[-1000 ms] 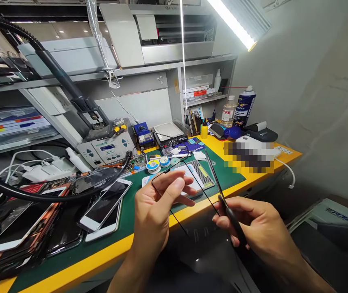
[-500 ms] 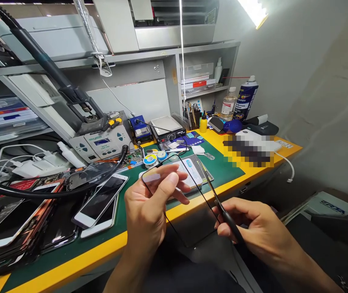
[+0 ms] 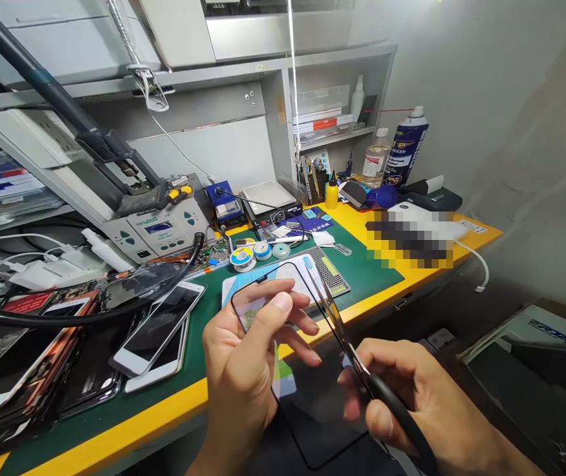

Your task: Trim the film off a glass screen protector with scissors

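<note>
Black-rimmed glass phone screen [image 3: 320,410] sitting pinched between fingers of left hand [image 3: 246,357]. Rubber-gripped steel tweezers [image 3: 402,416] lying clenched in curled right hand [image 3: 424,396], tips running along glass edge.

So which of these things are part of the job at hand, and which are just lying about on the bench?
In use: the left hand holding a clear phone screen glass, and the right hand holding black-handled tweezers.

Lying about: white smartphones, solder spools, a grey soldering station, a blue spray can.
</note>
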`<state>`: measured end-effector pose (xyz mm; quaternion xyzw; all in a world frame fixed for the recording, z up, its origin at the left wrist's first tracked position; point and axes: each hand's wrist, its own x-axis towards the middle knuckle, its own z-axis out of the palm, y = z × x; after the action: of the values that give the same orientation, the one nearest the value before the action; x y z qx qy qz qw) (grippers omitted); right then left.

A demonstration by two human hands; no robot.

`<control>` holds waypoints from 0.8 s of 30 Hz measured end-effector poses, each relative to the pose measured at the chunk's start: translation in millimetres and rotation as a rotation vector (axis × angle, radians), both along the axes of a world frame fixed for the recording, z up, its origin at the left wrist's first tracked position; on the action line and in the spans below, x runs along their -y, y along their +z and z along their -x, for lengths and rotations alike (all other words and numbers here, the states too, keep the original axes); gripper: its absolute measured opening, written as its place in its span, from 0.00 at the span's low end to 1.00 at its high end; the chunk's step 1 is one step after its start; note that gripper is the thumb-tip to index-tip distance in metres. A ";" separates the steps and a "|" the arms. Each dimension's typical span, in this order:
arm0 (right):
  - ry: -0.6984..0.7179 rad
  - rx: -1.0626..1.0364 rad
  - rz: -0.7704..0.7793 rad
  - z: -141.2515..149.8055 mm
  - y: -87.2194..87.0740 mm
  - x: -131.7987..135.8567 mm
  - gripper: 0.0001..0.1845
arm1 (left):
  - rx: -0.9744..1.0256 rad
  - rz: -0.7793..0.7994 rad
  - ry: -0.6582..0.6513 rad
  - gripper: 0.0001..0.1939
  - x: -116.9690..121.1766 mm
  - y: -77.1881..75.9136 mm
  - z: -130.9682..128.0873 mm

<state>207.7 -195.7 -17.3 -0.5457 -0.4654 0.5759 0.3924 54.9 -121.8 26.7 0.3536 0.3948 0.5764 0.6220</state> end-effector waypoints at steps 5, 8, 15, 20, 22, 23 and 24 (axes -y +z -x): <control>0.013 0.042 -0.002 -1.4 -4.5 -2.7 0.11 | -0.016 -0.037 -0.072 0.07 -3.9 -9.4 5.1; 0.029 0.078 -0.021 -3.1 -6.0 -4.0 0.11 | -0.034 -0.064 -0.102 0.08 -5.5 -15.4 9.8; 0.029 0.091 -0.062 -4.3 -7.5 -5.9 0.10 | -0.051 -0.083 -0.096 0.08 -3.8 -18.6 10.1; -0.262 -0.065 -0.108 -8.7 -10.8 -9.4 0.18 | -0.269 -0.444 0.041 0.06 -1.3 -16.0 14.3; -0.385 -0.102 -0.131 -13.2 -8.1 -12.2 0.21 | -0.434 -0.784 0.120 0.13 -2.4 -9.5 21.9; -0.420 -0.113 -0.155 -15.8 -5.5 -13.8 0.22 | -0.514 -0.944 0.123 0.15 -4.0 -5.2 26.8; -0.447 -0.119 -0.184 -18.3 -2.4 -15.4 0.23 | -0.581 -1.047 0.145 0.17 -6.4 -0.7 32.1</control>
<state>226.1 -180.3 -19.7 -0.5622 -0.3597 0.4609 0.5849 22.9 -115.5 25.9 0.7282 0.2352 0.6147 0.1909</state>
